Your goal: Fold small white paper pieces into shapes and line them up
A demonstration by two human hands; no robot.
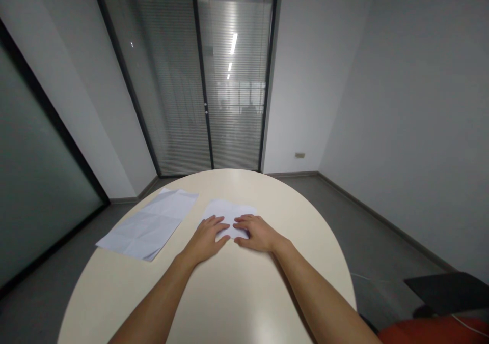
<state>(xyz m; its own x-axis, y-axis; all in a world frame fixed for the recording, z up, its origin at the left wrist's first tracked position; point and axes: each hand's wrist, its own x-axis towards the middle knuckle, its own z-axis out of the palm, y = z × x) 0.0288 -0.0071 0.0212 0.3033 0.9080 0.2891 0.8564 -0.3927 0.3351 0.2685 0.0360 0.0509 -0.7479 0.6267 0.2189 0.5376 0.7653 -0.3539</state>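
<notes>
A small white sheet of paper (229,209) lies flat on the round cream table (225,303). My left hand (208,238) rests on its left side, fingers spread and pointing inward. On the right side of the same paper lies my right hand (256,233), its fingers also apart. The fingertips of both hands nearly meet over the near middle of the sheet, and the hands cover its near corners. To the left, larger white sheets (148,227) with crease lines lie on the table, apart from my hands.
Beyond the table stands a dark-framed glass door (206,105) with blinds. A black flat surface (451,290) and a red seat (428,331) are at the lower right. A thin white cable (361,277) runs near the table's right edge. A wall socket (300,155) sits low on the wall.
</notes>
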